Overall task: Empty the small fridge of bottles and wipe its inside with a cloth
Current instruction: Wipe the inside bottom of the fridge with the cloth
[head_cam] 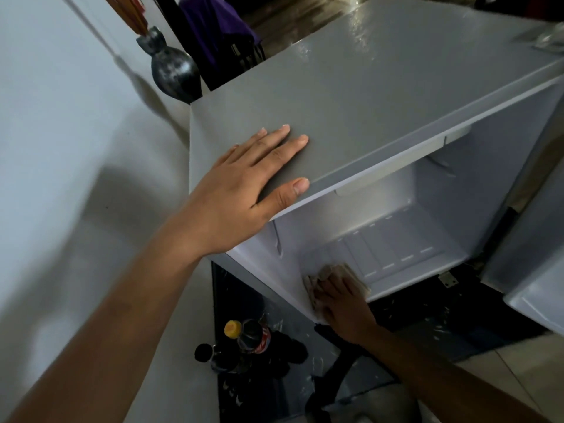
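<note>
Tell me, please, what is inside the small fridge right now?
Inside the small fridge only the right hand shows, pressing a beige cloth on its floor near the front left corner. No bottles are visible there. The top panel hides the upper part of the interior.

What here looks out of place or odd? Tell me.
Nothing looks damaged or spilled. The fridge interior is bare; the right hand presses a cloth on its floor. Bottles stand outside on the floor, as expected.

A single head-worn view looks steeply down, close above both hands (244,190), perhaps tilted, at the open fridge (381,96).
</note>
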Demonstrator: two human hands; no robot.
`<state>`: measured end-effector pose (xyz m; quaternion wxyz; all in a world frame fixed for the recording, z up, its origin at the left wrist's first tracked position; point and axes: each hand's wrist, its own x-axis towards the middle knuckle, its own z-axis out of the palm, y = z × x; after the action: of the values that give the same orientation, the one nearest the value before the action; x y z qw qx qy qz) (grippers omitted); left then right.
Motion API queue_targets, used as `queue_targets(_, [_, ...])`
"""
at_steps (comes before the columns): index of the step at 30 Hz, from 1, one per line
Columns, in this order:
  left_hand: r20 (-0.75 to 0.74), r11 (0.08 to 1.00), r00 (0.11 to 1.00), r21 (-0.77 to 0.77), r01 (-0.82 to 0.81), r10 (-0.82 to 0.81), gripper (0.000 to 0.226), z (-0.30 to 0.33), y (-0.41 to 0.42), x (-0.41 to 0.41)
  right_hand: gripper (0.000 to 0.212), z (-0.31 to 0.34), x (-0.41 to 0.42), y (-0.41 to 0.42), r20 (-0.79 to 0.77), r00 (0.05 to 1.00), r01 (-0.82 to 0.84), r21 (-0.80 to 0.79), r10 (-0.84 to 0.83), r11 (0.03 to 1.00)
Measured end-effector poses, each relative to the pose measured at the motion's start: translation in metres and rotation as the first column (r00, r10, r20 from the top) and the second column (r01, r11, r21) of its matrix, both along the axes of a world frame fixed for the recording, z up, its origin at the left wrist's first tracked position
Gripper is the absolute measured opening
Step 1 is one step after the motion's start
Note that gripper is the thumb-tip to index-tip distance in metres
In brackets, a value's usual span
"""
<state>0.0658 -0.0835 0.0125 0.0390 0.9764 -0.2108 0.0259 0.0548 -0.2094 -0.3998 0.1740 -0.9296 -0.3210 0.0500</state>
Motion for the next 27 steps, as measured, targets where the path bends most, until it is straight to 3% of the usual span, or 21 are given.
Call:
queue_targets(4, [0.005, 1.000, 1.000, 0.003, 0.002, -0.002, 0.067, 0.000, -0.001, 0.000, 0.046, 0.003, -0.005, -0.020, 0.026, 0.997, -0.066, -0.008, 0.066, 0.998])
queue_targets(9, [0.010, 1.000, 1.000, 0.005, 0.005, -0.005, 0.067, 0.000, -0.002, -0.001, 0.052, -0.005, 0.030, -0.008, -0.154, 0.988, -0.037, -0.172, 0.010, 0.984])
queue_targets(15, [0.007, 1.000, 1.000, -0.014, 0.001, -0.001, 0.065, -0.001, -0.001, 0.000, 0.063, -0.014, 0.061, 0.027, -0.096, 0.993, 0.054, -0.174, -0.072, 0.983])
queue_targets(21, [0.012, 1.000, 1.000, -0.022, 0.003, -0.002, 0.067, -0.001, 0.000, 0.002, 0.057, -0.010, 0.049, 0.023, -0.080, 0.993, 0.075, -0.093, -0.082, 0.993])
queue_targets(27, [0.022, 0.999, 1.000, -0.044, 0.011, -0.010, 0.065, -0.002, 0.002, 0.003, 0.039, -0.019, -0.004, 0.003, -0.036, 0.997, 0.066, 0.113, -0.062, 0.991])
